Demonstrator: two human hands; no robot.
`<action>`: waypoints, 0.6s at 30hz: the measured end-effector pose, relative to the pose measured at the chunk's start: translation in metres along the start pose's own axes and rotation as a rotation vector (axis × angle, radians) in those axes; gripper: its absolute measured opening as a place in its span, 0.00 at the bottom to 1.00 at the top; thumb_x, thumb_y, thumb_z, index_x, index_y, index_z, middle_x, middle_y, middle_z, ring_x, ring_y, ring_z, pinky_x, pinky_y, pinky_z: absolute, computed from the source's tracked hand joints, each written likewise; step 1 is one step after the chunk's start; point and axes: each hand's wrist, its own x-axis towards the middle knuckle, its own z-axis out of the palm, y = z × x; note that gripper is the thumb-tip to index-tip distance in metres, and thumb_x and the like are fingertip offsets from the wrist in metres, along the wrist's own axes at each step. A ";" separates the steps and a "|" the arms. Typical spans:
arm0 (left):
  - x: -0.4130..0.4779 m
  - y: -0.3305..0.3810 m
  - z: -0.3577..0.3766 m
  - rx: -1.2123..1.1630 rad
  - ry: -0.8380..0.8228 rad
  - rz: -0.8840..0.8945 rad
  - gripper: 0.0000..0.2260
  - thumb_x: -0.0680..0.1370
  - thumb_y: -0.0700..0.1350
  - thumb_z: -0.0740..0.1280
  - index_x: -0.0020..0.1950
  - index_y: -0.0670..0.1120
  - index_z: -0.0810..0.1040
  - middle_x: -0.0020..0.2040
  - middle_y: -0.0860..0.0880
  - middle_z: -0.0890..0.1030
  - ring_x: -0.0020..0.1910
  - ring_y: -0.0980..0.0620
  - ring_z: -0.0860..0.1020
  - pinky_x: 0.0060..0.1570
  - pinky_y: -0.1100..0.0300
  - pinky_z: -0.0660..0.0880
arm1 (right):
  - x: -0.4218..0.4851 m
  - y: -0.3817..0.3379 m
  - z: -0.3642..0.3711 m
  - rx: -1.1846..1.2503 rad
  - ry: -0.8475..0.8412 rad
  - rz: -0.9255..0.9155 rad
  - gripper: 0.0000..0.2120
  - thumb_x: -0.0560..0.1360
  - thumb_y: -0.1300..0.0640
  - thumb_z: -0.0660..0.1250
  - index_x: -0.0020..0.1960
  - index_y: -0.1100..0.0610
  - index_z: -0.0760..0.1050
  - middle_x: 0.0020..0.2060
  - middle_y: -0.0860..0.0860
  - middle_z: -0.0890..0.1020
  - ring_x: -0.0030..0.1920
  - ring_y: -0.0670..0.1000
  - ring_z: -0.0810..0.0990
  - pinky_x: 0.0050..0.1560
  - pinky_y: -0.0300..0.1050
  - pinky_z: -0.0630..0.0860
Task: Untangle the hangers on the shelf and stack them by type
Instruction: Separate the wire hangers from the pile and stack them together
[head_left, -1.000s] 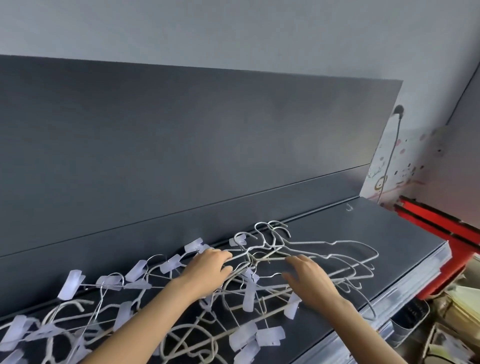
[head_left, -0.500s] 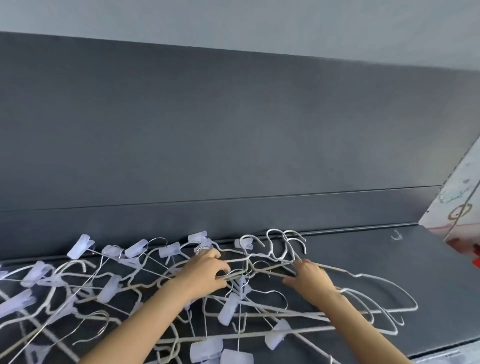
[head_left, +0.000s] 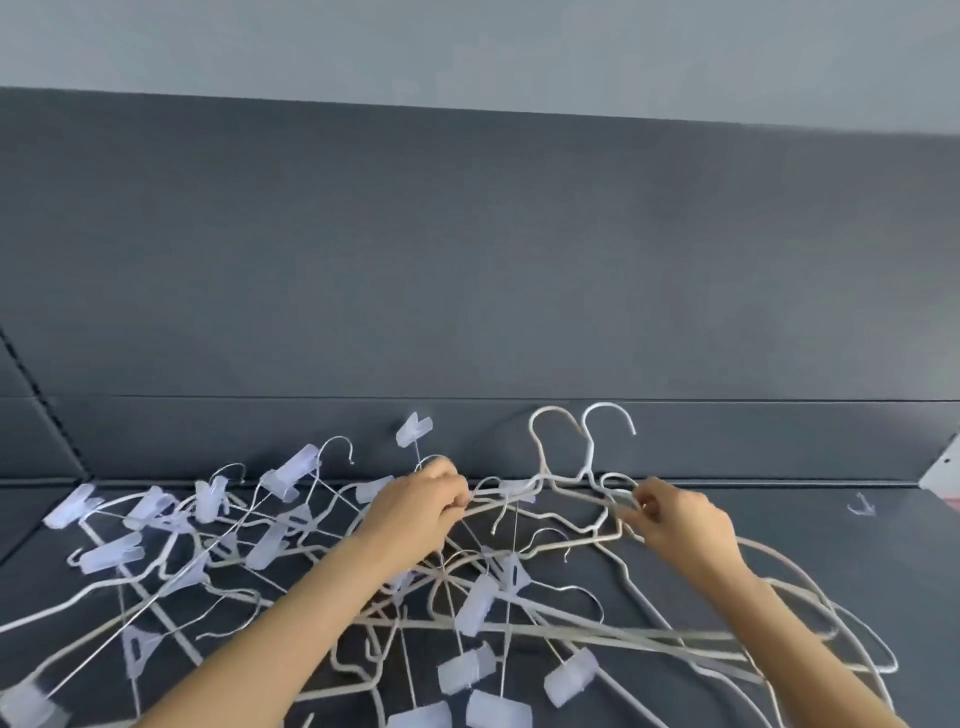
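A tangle of white hangers covers the dark shelf (head_left: 810, 525). Thin wire hangers with pale plastic clips (head_left: 208, 519) spread over the left and the middle. Thicker plain white hangers (head_left: 582, 478) lie at the centre and right, two of their hooks raised against the back panel. My left hand (head_left: 415, 512) pinches a wire where the two kinds cross. My right hand (head_left: 680, 522) grips the shoulder of the plain white hangers just below the raised hooks. The lower hangers run out of the frame.
A dark grey back panel (head_left: 467, 260) rises right behind the shelf. A pale wall (head_left: 467, 47) shows above it. At the far right edge a bit of white patterned surface (head_left: 943, 470) peeks in. A small hook shape (head_left: 861, 506) lies alone on the shelf's right part.
Two plain hanger hooks have come up higher against the back panel. Both hands stayed on the tangle, the right one shifting its hold. My view has turned left and moved closer.
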 end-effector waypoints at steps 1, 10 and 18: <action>-0.001 -0.001 -0.003 -0.022 0.014 -0.006 0.07 0.78 0.46 0.62 0.54 0.48 0.74 0.59 0.56 0.70 0.41 0.53 0.72 0.45 0.60 0.69 | 0.002 0.002 -0.005 0.002 0.003 0.000 0.09 0.74 0.46 0.63 0.44 0.51 0.72 0.42 0.49 0.82 0.47 0.55 0.78 0.40 0.43 0.67; -0.013 -0.038 -0.011 -0.104 0.033 -0.276 0.20 0.78 0.48 0.60 0.70 0.47 0.64 0.68 0.48 0.71 0.66 0.48 0.70 0.65 0.53 0.68 | 0.000 0.010 -0.022 0.055 0.140 -0.020 0.08 0.73 0.50 0.67 0.45 0.55 0.77 0.31 0.49 0.78 0.36 0.57 0.74 0.37 0.44 0.67; -0.013 -0.033 -0.021 -0.037 0.122 -0.273 0.17 0.74 0.55 0.65 0.59 0.49 0.72 0.51 0.53 0.78 0.52 0.49 0.76 0.58 0.55 0.67 | -0.002 0.000 -0.019 0.055 0.374 -0.044 0.07 0.70 0.55 0.72 0.36 0.57 0.78 0.22 0.48 0.72 0.28 0.59 0.73 0.27 0.39 0.60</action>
